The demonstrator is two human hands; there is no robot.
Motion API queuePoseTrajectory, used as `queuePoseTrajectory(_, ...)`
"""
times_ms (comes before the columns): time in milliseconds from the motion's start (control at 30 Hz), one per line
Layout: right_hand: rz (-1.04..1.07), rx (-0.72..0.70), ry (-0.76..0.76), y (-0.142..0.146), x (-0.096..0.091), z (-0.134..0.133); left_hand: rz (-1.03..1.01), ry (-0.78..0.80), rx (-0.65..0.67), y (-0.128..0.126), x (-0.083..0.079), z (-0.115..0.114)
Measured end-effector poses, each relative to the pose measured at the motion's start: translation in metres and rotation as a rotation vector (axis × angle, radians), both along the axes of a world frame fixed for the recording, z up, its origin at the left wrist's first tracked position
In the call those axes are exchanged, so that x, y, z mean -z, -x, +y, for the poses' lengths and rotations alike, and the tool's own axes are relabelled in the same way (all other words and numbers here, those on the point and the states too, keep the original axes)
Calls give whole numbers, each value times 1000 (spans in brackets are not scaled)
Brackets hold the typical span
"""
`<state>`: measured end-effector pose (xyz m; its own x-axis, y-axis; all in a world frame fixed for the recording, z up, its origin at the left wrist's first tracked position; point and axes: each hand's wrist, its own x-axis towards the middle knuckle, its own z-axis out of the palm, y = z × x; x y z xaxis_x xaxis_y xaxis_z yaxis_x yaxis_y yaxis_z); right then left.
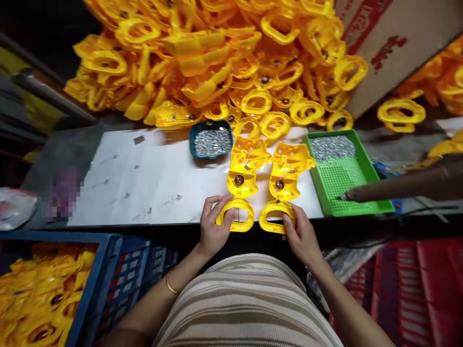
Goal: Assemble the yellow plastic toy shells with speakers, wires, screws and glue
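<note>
The white tabletop stretches leftward; at its near edge, left hand and right hand each grip a yellow casing.

The one head camera looks from above the near side of the board, facing forward and steeply down. It is close enough for the shirt to fill the bottom middle; the left hand and right hand, at the board's near edge, fall just below mid-view. The wide field reaches the pile beyond the board, the blue crate near-left of it and the red crate near-right.
</note>
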<state>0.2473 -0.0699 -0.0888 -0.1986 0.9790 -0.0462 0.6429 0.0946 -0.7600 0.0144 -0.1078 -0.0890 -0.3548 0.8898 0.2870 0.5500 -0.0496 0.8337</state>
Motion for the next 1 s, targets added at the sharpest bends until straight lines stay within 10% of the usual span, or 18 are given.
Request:
queuePoseTrajectory(367, -298, 124, -207, -28, -31, 3, 579, 59, 28, 16, -11, 12)
queuePoseTrajectory(633, -267, 9, -265, -8, -22, 30, 907, 49, 709, -38, -50, 98)
queuePoseTrajectory(1000, -166, 10, -243, -13, -16, 27, 1209, 82, 982, -64, -73, 137)
